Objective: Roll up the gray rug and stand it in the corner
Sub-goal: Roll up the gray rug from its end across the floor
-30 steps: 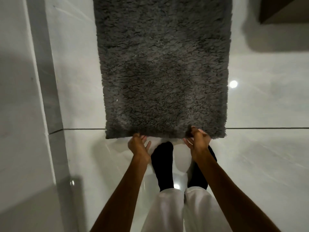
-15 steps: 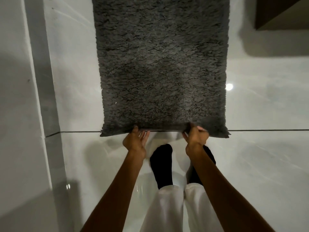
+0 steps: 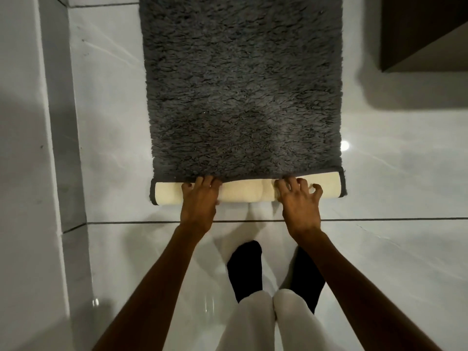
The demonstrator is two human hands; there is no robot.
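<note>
The shaggy gray rug [image 3: 243, 87] lies flat on the glossy white tiled floor, running away from me. Its near edge is turned over into a low roll [image 3: 243, 192] that shows the cream underside. My left hand [image 3: 198, 203] presses on the left part of the roll, fingers curled over its far side. My right hand [image 3: 300, 202] rests on the right part, fingers bent and spread on the cream backing. Both hands hold the rolled edge.
A white wall with a gray skirting strip [image 3: 58, 117] runs along the left. A dark brown cabinet [image 3: 425, 31] sits at the top right. My feet in black socks [image 3: 245, 267] stand just behind the roll.
The near edge of the rug, which my hands had lifted, has been folded over away from me into a first turn, exposing the cream backing. Both hands moved forward onto the roll.
</note>
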